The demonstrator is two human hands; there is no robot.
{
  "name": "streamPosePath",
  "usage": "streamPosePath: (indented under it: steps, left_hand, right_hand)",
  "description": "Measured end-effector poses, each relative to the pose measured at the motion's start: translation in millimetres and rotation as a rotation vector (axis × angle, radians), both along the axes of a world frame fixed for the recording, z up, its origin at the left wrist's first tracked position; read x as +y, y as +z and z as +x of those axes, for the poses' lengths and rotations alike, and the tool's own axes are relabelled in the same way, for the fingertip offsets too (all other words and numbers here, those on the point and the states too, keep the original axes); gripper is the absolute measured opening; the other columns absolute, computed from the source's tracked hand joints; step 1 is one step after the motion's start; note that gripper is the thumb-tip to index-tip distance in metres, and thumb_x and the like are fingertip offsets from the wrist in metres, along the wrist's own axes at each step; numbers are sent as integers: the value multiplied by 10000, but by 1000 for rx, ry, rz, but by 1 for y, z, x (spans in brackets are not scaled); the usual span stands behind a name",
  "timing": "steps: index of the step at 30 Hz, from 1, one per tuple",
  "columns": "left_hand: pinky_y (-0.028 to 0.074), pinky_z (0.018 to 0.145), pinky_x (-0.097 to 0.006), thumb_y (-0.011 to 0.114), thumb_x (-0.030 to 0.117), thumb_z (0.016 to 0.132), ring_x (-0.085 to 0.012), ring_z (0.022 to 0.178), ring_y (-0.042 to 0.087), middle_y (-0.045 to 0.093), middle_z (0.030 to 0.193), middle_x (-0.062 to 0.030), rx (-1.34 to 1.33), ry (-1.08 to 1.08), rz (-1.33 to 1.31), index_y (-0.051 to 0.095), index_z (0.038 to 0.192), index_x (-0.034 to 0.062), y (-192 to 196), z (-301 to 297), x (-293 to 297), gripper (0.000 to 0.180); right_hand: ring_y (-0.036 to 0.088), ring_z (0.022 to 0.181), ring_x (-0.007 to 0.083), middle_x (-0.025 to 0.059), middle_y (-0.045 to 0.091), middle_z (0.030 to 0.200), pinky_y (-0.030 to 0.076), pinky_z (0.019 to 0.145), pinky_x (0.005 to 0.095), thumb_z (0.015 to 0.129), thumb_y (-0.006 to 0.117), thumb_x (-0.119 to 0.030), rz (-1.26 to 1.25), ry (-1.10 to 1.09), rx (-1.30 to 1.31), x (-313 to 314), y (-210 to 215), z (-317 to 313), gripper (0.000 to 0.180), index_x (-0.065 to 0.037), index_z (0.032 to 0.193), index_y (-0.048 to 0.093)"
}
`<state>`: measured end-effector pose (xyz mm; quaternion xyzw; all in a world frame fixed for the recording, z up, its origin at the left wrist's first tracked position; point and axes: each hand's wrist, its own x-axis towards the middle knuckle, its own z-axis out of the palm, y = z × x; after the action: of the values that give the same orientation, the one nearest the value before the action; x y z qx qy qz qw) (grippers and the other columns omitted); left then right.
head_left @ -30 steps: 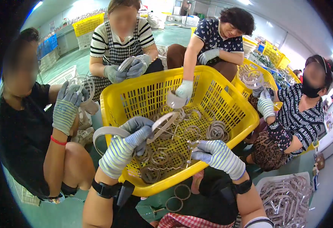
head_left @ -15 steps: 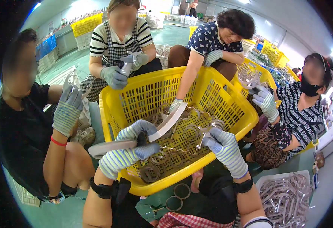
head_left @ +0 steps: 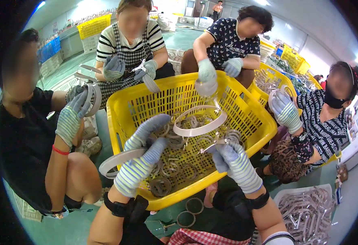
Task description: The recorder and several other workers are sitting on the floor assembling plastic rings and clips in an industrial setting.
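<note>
My left hand (head_left: 135,173), in a striped grey-blue glove, holds a pale flat curved band (head_left: 124,157) whose loop sticks out to the left. Its thumb and forefinger point apart toward the basket's middle. Gloved alike, my right hand (head_left: 240,169) pinches a small shiny metal piece (head_left: 215,146) between thumb and fingers. Both hands are over the near side of a yellow slatted basket (head_left: 171,201). Between them, a large pale ring-shaped band (head_left: 199,131) with a metal fitting appears above the basket floor; what supports it, I cannot tell. Several grey rings (head_left: 161,185) lie in the basket.
Four-sided seating of co-workers surrounds the basket; one gloved hand (head_left: 206,71) holds pale bands over its far rim. A white tub (head_left: 283,196) of metal bands stands at lower right. Two rings (head_left: 186,219) lie on the floor. Another yellow basket (head_left: 264,67) is behind.
My left hand's fingers have opened apart, and the pale strip near them now appears as a ring farther right. The far co-worker's hand has risen from the basket with bands.
</note>
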<state>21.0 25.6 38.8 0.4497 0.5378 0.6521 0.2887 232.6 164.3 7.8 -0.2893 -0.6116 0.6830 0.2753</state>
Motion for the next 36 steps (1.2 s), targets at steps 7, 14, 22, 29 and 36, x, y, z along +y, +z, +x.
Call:
streamPosePath:
  steps: [7,14,22,29,36]
  left_hand:
    - [460,774,-222,597,54,859,-88,918,547,575,1142,-39,27,-94,-27,464,1307,31,-21,-1,11,468]
    - [362,1028,-375,603,-6,793,-355,1248,439,456,1313,-222,510,-48,137,467,1262,17,-27,26,14,488]
    - [416,952,-359,605,-9,797,-328,1157,516,514,1245,-181,623,5,187,504,1218,27,-23,20,13,434]
    - [455,896,-339,717,79,768,-230,1121,520,490,1294,-119,113,17,-67,387,1355,64,-16,16,1,674]
    - [449,934,-361,798,148,688,-267,1174,491,481,1279,-149,404,-40,63,384,1346,50,-26,16,10,784]
  right_hand:
    - [313,393,57,-50,415,559,251,415,210,900,566,-433,-358,237,132,-16,6,-7,359,-75,911,594]
    - [286,383,22,-82,399,561,256,408,184,913,550,-416,-553,243,267,-10,4,-11,303,-113,914,558]
    - [369,475,65,-32,463,637,313,477,214,888,606,-367,128,-42,13,-3,-1,-13,263,-111,931,564]
    - [437,513,71,-27,505,656,341,483,215,865,646,-325,-284,47,212,-9,-5,-9,232,-112,936,591]
    - [402,489,77,-29,488,630,313,471,238,873,610,-431,-413,176,228,-20,-6,-15,321,-112,897,592]
